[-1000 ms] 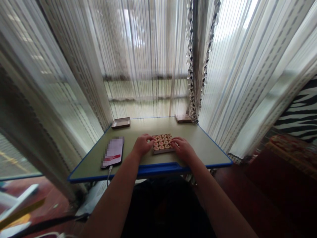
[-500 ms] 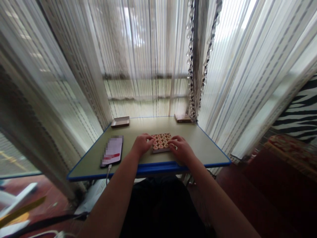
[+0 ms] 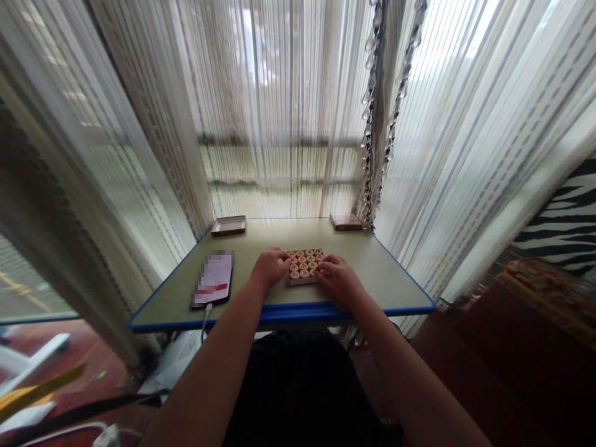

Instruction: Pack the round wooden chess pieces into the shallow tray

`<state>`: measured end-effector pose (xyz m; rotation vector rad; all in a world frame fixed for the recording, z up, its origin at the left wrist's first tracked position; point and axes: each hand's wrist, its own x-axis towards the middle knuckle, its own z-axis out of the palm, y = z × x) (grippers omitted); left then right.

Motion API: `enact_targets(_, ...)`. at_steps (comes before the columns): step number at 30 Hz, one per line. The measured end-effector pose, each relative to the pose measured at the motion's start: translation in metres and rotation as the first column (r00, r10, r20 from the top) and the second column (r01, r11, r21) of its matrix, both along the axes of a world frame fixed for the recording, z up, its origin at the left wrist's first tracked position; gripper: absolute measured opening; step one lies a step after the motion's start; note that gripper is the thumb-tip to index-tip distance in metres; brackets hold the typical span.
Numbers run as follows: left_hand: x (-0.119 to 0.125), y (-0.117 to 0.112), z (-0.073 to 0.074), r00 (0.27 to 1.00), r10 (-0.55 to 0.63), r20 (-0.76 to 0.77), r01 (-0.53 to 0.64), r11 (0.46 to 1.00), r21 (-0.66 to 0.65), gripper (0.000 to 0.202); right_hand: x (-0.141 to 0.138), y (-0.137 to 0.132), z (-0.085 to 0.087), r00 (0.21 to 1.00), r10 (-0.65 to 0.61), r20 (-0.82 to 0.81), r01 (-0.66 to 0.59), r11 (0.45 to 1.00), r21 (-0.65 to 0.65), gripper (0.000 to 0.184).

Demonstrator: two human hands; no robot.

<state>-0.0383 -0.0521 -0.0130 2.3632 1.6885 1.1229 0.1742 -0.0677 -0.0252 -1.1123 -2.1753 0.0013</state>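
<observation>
A shallow box of round Chinese chess pieces (image 3: 305,266) sits on the table near its front edge. The pale wooden discs lie in rows, with red characters on several of them. At the box's left side is my left hand (image 3: 270,268), fingers bent and closed against the edge, the fingertips partly hidden. My right hand (image 3: 339,279) is curled over the right side, thumb and fingers drawn together at the pieces of the front right corner. Whether it pinches a single disc or the box wall is hard to make out.
A phone (image 3: 215,278) with a plugged-in white cable (image 3: 207,315) lies on the left of the table (image 3: 279,233). An open box lid (image 3: 228,225) rests at the far left corner, a flat box (image 3: 347,221) at the far right. Sheer curtains (image 3: 279,124) hang behind.
The view has shifted slightly. My right hand's fingers have drawn in a little closer over the front right pieces. My left hand stays at the box's left side.
</observation>
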Motion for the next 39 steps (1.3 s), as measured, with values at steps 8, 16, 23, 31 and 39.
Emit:
enact_targets(8,-0.002,0.004,-0.005,0.998,0.059,-0.008,-0.059,0.998,0.018,0.023,0.003,-0.001,0.002,0.996,-0.004,-0.09,0.003,1.0,-0.011,0.018)
enact_targets(16,-0.001,0.013,-0.014,0.966,0.21,0.148,-0.177,0.962,-0.208,0.046,0.014,0.008,-0.005,0.952,-0.209,-0.222,0.167,0.967,-0.194,0.039)
enact_targets(23,0.0,0.013,-0.013,0.982,0.155,0.105,-0.122,0.955,-0.269,0.036,0.014,0.016,-0.008,0.942,-0.236,-0.239,0.151,0.933,-0.328,0.051)
enact_targets(31,-0.001,0.013,-0.014,0.982,0.129,0.139,-0.091,0.964,-0.249,0.037,0.014,0.008,-0.003,0.968,-0.188,-0.168,0.122,0.933,-0.338,0.045)
enact_targets(39,-0.003,0.017,-0.018,0.979,0.082,0.188,-0.033,0.968,-0.25,0.035,0.015,0.007,-0.003,0.971,-0.173,-0.167,0.113,0.942,-0.316,0.042)
